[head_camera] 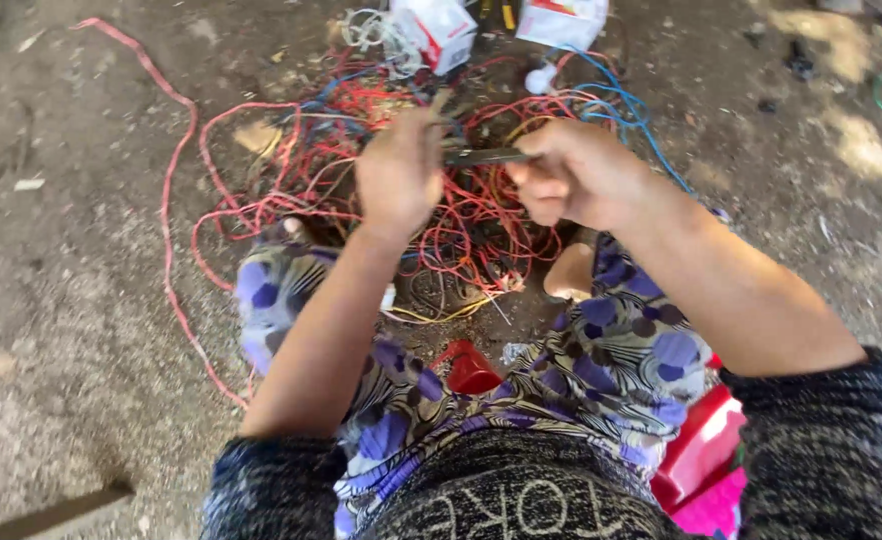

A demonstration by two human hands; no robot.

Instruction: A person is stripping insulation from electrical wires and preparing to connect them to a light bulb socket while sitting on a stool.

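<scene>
Bare dirt ground [71,330] outdoors, patchy sunlight, tangled red wires [291,190] ahead of knees, right hand [576,172] clenched around dark metal tool [486,156], left hand [399,172] pinching 1 wire at tool tip, 2 white boxes [441,30] beyond

Open dirt ground [61,330] to the left, crossed only by one long pink wire [168,180]. Straight ahead, a dense tangle of red wires [481,215] blocking any low pass, with blue wires [626,115] looping at its far right. Beyond the tangle, two white boxes [441,30] closing the far edge. Bare ground on the right, dotted with small debris. Near the lap, a red container [469,370] between the knees; a red and pink object [701,460] tight against the right side.
</scene>
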